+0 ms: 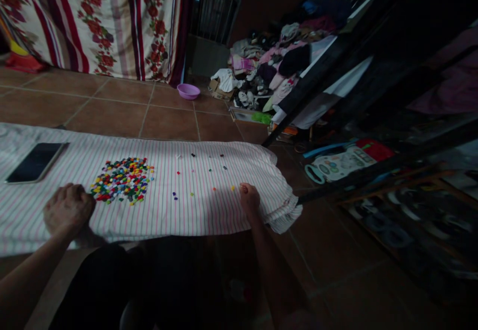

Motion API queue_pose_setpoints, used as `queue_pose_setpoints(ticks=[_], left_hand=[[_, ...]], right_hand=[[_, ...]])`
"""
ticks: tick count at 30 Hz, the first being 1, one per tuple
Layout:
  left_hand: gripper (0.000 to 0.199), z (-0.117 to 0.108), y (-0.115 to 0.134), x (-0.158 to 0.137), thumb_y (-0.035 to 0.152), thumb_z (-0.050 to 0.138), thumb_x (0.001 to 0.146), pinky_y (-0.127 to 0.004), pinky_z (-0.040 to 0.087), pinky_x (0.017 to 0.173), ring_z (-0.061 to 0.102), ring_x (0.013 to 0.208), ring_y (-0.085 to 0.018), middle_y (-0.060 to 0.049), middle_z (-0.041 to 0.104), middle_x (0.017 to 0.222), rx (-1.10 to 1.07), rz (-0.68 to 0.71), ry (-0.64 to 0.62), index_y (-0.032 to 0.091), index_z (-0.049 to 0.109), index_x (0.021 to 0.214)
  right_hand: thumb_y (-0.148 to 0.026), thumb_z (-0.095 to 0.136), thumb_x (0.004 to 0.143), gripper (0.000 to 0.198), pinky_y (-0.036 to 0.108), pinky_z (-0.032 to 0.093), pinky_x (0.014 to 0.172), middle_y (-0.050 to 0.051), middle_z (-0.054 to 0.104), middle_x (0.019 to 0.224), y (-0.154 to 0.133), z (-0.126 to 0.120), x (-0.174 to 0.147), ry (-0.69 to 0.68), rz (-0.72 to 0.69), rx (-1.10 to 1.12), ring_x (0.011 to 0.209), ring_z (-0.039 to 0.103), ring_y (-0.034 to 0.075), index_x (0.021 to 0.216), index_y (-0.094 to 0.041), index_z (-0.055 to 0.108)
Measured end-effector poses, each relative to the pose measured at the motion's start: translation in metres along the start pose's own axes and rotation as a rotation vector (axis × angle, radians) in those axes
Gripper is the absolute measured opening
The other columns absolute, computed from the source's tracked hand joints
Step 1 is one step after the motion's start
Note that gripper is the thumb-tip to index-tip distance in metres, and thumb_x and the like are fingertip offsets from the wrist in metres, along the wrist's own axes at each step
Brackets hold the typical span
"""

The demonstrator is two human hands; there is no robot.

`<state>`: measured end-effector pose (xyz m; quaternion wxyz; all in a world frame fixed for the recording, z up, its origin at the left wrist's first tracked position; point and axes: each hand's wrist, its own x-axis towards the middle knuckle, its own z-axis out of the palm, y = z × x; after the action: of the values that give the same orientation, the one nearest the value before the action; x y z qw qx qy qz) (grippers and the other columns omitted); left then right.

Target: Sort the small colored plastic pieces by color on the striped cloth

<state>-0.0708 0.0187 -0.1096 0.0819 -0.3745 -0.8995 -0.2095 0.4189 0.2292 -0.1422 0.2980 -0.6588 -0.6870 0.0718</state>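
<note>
A heap of small multicoloured beads or blocks (123, 180) lies on a striped cloth (201, 215). Just left of the heap rests my left hand (69, 208), its fingers curled under; whatever they may hold is hidden. Over the cloth's right part, my right hand (250, 199) is closed with the fingertips together, and I cannot make out what is in them. Close beside its fingertips lies a yellow piece (232, 188). An orange piece (214, 189), a red piece (178, 173) and dark blue pieces (175, 195) are among several set apart in loose rows.
A phone (36, 163) lies on the cloth at the left. Beyond, on the tiled floor, are a purple basin (188, 91) and a pile of clothes (272, 66). A floral curtain (123, 26) hangs behind. Dark slanting bars (336, 185) stand at the right.
</note>
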Motion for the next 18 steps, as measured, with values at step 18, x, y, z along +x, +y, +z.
queue_pose_setpoints(ticks=[18], left_hand=[[0.038, 0.001, 0.001, -0.002, 0.032, 0.025, 0.087, -0.038, 0.044, 0.083, 0.056, 0.099, -0.026, -0.012, 0.062, 0.102, 0.227, 0.052, 0.019, 0.017, 0.057, 0.098]], right_hand=[[-0.029, 0.045, 0.084, 0.030, 0.030, 0.043, 0.075, 0.011, 0.068, 0.090, 0.004, 0.011, -0.008, 0.063, 0.015, 0.025, 0.084, 0.059, 0.022, 0.094, -0.015, 0.069]])
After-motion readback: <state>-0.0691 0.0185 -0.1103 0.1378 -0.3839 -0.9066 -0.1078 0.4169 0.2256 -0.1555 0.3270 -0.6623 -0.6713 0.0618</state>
